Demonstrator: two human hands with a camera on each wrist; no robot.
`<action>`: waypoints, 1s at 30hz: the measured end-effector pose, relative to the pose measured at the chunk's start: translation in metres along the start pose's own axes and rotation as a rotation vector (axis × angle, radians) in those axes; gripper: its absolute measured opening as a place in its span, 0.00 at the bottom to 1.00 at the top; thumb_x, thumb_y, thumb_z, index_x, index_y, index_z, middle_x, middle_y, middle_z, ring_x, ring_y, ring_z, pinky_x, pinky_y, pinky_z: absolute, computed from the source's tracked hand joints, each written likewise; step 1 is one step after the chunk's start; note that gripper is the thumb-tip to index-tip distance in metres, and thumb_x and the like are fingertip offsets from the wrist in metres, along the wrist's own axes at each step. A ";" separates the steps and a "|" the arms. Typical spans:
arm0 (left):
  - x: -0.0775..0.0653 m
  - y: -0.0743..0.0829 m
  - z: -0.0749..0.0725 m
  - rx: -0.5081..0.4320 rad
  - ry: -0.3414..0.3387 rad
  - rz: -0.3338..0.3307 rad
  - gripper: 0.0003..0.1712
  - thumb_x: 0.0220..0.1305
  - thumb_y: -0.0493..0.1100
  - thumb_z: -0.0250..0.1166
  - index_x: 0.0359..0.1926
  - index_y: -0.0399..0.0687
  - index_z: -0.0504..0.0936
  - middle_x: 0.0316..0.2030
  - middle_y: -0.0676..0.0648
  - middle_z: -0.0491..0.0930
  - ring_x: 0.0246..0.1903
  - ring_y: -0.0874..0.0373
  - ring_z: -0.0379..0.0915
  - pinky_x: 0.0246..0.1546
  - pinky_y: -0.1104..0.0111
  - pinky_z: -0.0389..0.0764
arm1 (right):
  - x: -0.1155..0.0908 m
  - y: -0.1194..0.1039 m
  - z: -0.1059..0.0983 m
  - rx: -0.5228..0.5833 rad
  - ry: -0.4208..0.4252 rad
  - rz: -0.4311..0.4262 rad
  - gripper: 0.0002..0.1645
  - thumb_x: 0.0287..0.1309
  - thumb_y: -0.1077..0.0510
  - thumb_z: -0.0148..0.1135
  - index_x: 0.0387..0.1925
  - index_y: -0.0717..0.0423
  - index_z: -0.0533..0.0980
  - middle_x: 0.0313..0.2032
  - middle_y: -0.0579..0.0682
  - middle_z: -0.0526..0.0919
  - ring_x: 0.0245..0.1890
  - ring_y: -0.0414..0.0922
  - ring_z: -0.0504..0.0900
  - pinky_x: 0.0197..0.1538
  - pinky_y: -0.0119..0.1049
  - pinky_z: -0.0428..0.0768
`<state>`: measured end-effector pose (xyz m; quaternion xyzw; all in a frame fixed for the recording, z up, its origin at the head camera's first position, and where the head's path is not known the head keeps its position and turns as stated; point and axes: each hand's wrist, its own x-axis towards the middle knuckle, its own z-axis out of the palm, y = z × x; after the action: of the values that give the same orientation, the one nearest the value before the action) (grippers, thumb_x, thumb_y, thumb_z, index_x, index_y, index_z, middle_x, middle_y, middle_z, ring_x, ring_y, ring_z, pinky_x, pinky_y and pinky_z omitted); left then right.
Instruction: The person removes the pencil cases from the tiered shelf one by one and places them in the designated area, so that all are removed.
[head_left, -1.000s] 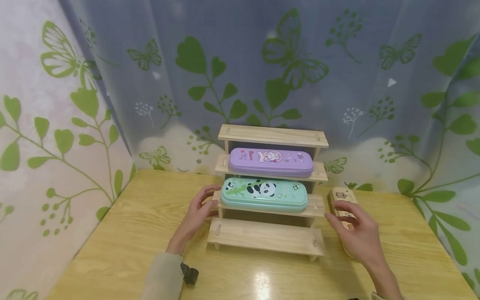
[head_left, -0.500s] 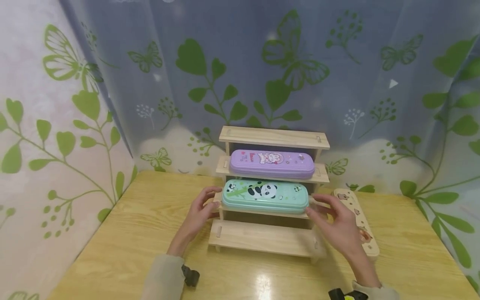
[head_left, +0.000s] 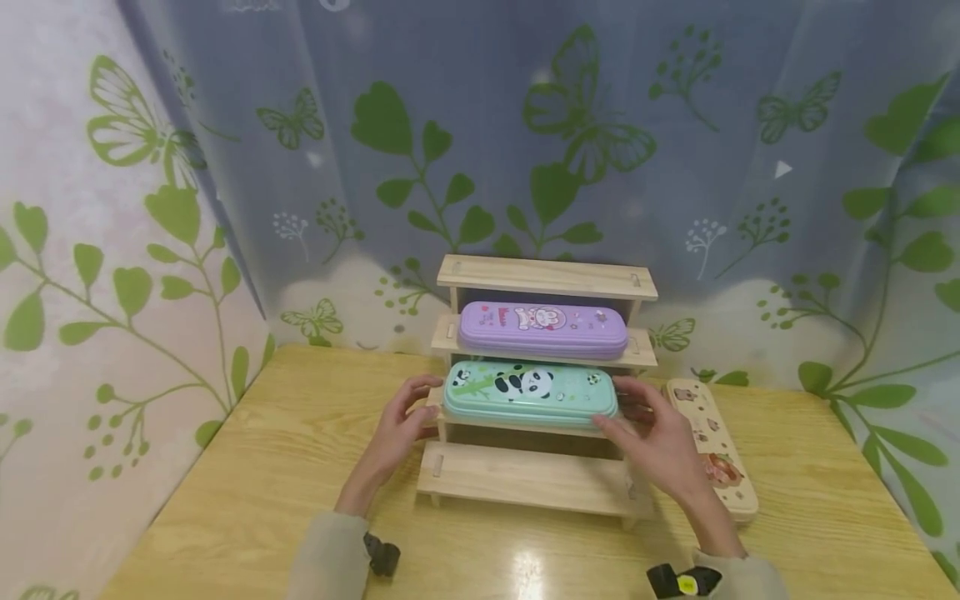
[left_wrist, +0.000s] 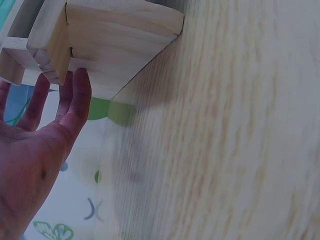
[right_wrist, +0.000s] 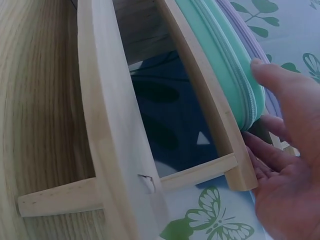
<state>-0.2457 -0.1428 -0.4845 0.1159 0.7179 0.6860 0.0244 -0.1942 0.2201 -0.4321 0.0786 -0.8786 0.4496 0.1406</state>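
Observation:
A mint-green zip pencil case [head_left: 531, 396] with a panda print lies lengthwise on the second-lowest tier of a stepped wooden shelf [head_left: 525, 479]. My right hand [head_left: 663, 442] grips its right end, thumb on the front top edge and fingers at the end near the back. In the right wrist view the thumb presses beside the zip of the case [right_wrist: 220, 55]. My left hand [head_left: 397, 425] holds the left end of that same tier, and its fingertips touch the wood in the left wrist view. A purple pencil case [head_left: 543, 327] sits on the tier above.
A beige pencil case [head_left: 723, 467] with small bear prints lies on the wooden table [head_left: 300, 492], right of the shelf and behind my right wrist. A patterned curtain [head_left: 480, 125] hangs close behind the shelf. The top tier [head_left: 547, 273] and lowest tier are bare.
My right hand has moved left from beside the beige case to the right end of the mint-green case and taken hold there. The left hand stays at the shelf's left end.

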 end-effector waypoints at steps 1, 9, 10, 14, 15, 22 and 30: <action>0.000 0.000 0.000 -0.002 0.000 0.000 0.24 0.71 0.34 0.53 0.67 0.45 0.69 0.69 0.36 0.67 0.58 0.46 0.73 0.51 0.50 0.86 | 0.001 -0.001 0.000 -0.014 -0.011 0.010 0.38 0.60 0.50 0.73 0.68 0.56 0.70 0.59 0.57 0.80 0.57 0.52 0.80 0.59 0.30 0.81; -0.001 -0.001 0.000 0.000 0.008 -0.002 0.24 0.72 0.34 0.53 0.67 0.45 0.70 0.68 0.37 0.67 0.56 0.47 0.74 0.52 0.50 0.86 | 0.007 -0.006 0.000 -0.069 -0.089 0.032 0.45 0.57 0.45 0.75 0.72 0.51 0.67 0.64 0.60 0.77 0.57 0.57 0.81 0.60 0.55 0.81; -0.002 -0.001 -0.001 0.001 0.010 -0.004 0.24 0.72 0.34 0.53 0.67 0.46 0.70 0.68 0.37 0.67 0.56 0.48 0.75 0.52 0.50 0.86 | 0.007 -0.006 0.000 -0.072 -0.094 0.032 0.45 0.56 0.45 0.75 0.71 0.51 0.67 0.64 0.59 0.78 0.56 0.56 0.81 0.59 0.53 0.81; -0.003 -0.002 -0.001 0.008 0.008 -0.005 0.24 0.72 0.35 0.53 0.67 0.46 0.69 0.68 0.37 0.67 0.55 0.49 0.76 0.52 0.49 0.86 | 0.008 -0.006 0.000 -0.067 -0.100 0.038 0.44 0.54 0.46 0.77 0.68 0.53 0.68 0.62 0.59 0.79 0.53 0.53 0.81 0.56 0.45 0.80; -0.003 -0.002 -0.001 0.010 0.005 -0.003 0.24 0.72 0.35 0.53 0.68 0.46 0.69 0.68 0.37 0.67 0.55 0.49 0.76 0.52 0.49 0.86 | 0.008 -0.005 0.000 -0.064 -0.100 0.040 0.44 0.53 0.46 0.78 0.68 0.54 0.68 0.61 0.59 0.79 0.52 0.53 0.81 0.56 0.43 0.79; -0.002 -0.001 -0.001 0.011 -0.003 0.001 0.24 0.73 0.35 0.52 0.68 0.46 0.69 0.69 0.37 0.67 0.54 0.48 0.76 0.53 0.48 0.85 | 0.008 -0.003 0.000 -0.006 -0.104 0.030 0.47 0.50 0.50 0.80 0.67 0.57 0.67 0.62 0.60 0.79 0.55 0.53 0.81 0.57 0.36 0.78; 0.000 -0.002 0.001 0.008 -0.001 -0.008 0.24 0.73 0.35 0.52 0.68 0.46 0.69 0.70 0.38 0.66 0.60 0.44 0.72 0.54 0.48 0.85 | 0.007 -0.002 0.001 0.017 -0.115 0.005 0.51 0.48 0.52 0.81 0.70 0.59 0.67 0.64 0.63 0.74 0.63 0.59 0.76 0.67 0.54 0.75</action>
<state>-0.2457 -0.1422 -0.4864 0.1134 0.7211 0.6830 0.0273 -0.2002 0.2179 -0.4285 0.1034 -0.8815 0.4522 0.0881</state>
